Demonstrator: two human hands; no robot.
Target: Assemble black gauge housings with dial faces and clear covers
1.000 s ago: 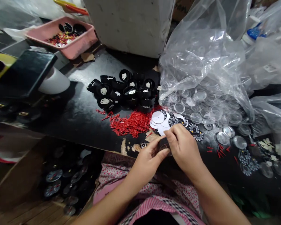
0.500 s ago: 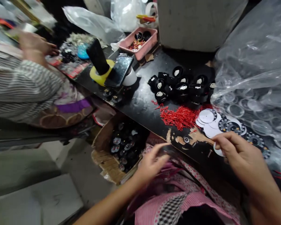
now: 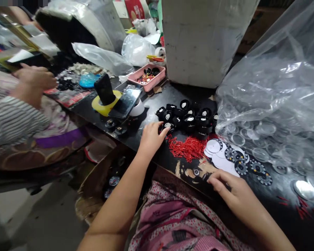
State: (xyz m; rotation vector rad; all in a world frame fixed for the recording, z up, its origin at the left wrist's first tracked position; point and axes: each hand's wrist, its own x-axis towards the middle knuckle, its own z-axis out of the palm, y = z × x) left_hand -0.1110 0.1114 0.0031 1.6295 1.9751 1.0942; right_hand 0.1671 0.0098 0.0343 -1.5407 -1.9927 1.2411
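Note:
My left hand (image 3: pixel 152 137) is at the near left edge of a cluster of black round cases (image 3: pixel 189 119), thumb and index finger apart beside one case. My right hand (image 3: pixel 226 183) hovers at the table's front edge with thumb and index fingertips together; what they hold, if anything, is too small to make out. Just left of those fingertips lies a small round metal part (image 3: pixel 196 172). A heap of thin red pieces (image 3: pixel 187 148) sits between the hands. Printed black dials and white discs (image 3: pixel 221 158) overlap beyond my right hand.
Clear round covers in a plastic bag (image 3: pixel 272 139) fill the right side. A pink tray (image 3: pixel 149 78), yellow tape roll (image 3: pixel 104 104) and leaning phone (image 3: pixel 125 103) stand left of the cases. Another person's hand (image 3: pixel 35 82) is at far left. A carton (image 3: pixel 86 195) sits below.
My left hand has moved up from my lap to the black cases. The white disc is no longer between my right fingertips, and that hand is left of the dials. The view has shifted.

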